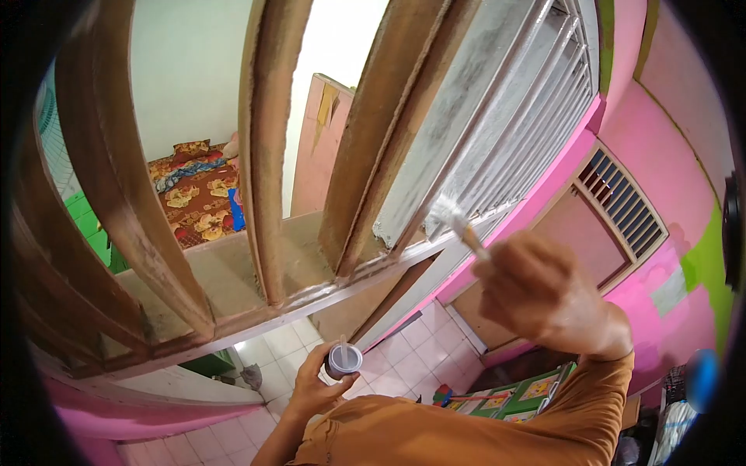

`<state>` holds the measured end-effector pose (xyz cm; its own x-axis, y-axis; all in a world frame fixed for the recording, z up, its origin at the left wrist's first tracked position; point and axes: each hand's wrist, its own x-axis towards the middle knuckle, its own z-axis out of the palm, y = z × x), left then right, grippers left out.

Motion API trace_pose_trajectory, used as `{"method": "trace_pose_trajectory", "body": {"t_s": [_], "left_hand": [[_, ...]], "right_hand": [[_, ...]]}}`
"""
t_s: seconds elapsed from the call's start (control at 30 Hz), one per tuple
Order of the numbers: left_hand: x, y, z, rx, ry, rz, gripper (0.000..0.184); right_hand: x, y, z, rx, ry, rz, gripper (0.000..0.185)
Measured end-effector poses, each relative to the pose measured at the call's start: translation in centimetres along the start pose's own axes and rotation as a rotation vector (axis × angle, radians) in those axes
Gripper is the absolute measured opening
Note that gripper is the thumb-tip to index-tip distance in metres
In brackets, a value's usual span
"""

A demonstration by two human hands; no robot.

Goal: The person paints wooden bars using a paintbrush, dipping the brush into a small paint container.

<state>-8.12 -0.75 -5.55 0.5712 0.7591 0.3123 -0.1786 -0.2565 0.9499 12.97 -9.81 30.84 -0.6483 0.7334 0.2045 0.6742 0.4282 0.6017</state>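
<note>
My right hand grips a paintbrush by its handle. White bristles point up and left, at the lower part of a slat beside the white-painted sill; whether they touch it is hard to tell. Lower down, my left hand is wrapped round a small cup with pale contents and a stick or spoon standing in it. Brown wooden slats rise from the sill on the left, while those to the right are white or grey.
Through the slats show a bed with a floral cover and a pink door. At right are a pink wall and a door with a barred vent. Below lie a tiled floor and a green patterned item.
</note>
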Motion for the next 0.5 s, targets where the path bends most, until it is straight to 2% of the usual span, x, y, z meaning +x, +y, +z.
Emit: {"method": "trace_pose_trajectory", "body": {"t_s": [0.07,0.13,0.2,0.33,0.43,0.5], "left_hand": [[0.0,-0.1,0.1,0.006,0.003,-0.02,0.066],[0.2,0.1,0.2,0.012,-0.004,-0.014,0.065],[0.3,0.4,0.4,0.02,-0.015,-0.008,0.065],[0.6,1.0,0.7,-0.001,-0.014,-0.023,0.063],[0.5,0.8,0.7,0.023,-0.004,-0.017,0.063],[0.6,0.8,0.9,0.016,0.003,-0.02,0.062]], "right_hand": [[-0.1,0.4,-0.7,-0.015,0.07,0.015,0.027],[1.0,0.8,-2.6,-0.178,0.31,0.299,0.029],[0.7,1.6,-2.8,-0.244,0.371,0.277,0.033],[-0.9,1.0,-1.0,0.048,0.191,0.154,0.035],[-3.2,1.5,-1.4,0.117,0.265,0.21,0.033],[-4.5,2.2,-1.7,-0.001,0.539,0.344,0.032]]}}
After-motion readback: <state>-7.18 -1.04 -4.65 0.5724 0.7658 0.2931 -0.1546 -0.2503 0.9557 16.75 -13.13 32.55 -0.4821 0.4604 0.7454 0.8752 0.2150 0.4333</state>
